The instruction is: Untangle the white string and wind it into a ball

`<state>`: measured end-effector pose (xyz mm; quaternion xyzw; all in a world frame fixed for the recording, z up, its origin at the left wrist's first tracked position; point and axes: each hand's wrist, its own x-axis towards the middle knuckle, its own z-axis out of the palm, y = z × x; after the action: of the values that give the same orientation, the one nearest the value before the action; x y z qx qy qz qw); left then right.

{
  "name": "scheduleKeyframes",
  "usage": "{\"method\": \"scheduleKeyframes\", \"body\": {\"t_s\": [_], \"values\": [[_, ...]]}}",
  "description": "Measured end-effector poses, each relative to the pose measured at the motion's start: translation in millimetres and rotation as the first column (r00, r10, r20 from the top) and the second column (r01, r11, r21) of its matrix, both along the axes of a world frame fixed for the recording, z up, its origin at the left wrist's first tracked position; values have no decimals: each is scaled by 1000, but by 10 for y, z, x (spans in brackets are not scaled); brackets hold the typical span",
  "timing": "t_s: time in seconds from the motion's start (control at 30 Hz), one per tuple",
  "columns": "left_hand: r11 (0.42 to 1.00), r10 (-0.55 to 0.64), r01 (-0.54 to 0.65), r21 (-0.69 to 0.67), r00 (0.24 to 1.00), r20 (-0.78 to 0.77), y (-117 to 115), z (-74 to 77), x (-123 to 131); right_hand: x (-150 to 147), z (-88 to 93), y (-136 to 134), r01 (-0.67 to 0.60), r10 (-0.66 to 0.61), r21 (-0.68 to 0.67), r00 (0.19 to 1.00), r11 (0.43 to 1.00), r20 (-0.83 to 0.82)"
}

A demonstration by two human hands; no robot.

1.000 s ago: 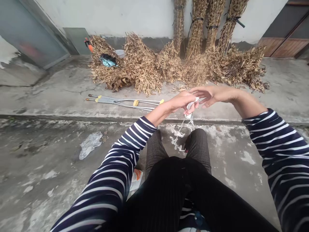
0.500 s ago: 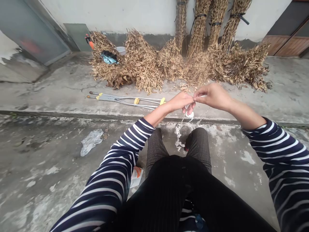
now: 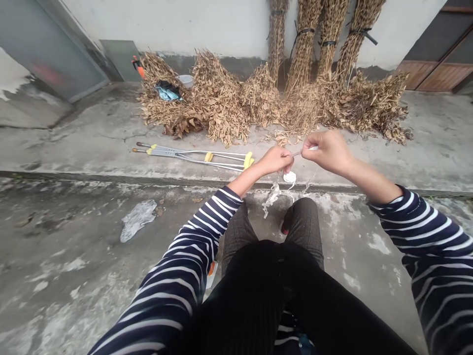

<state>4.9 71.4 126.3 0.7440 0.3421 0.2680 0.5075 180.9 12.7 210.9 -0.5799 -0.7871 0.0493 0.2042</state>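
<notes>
White strand (image 3: 296, 154): thin, short; pinched at one end by the left hand (image 3: 278, 160), fingers curled, and at the other by the right hand (image 3: 327, 149), thumb meeting forefinger. Long axis is set crosswise, hand to hand.

White coil (image 3: 289, 177): seen just below the left hand, the nearer one; its hold cannot be told. Loose white cord (image 3: 272, 197) is tangled beneath.

Surroundings: crutches (image 3: 207, 159) laid beyond, leftward; dried stalks (image 3: 221, 101) heaped by the wall. Between the hands, no obstruction is seen.
</notes>
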Motion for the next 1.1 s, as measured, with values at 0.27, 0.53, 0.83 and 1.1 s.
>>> {"method": "scheduleKeyframes", "body": {"t_s": [0.27, 0.53, 0.83, 1.1], "values": [[979, -51, 51, -199, 999, 7, -98, -138, -64, 176, 346, -69, -11, 11, 70, 1000, 998, -1], [984, -47, 102, -144, 938, 343, -205, 176, 102, 85, 286, 38, -17, 17, -4, 998, 1000, 54], [993, -45, 76, -86, 947, 317, -209, 222, 97, 120, 295, 48, -113, 111, -54, 993, 992, -24], [962, 109, -166, 216, 961, 254, -272, 226, 117, 90, 231, 131, -22, 20, -53, 999, 998, -43]]}}
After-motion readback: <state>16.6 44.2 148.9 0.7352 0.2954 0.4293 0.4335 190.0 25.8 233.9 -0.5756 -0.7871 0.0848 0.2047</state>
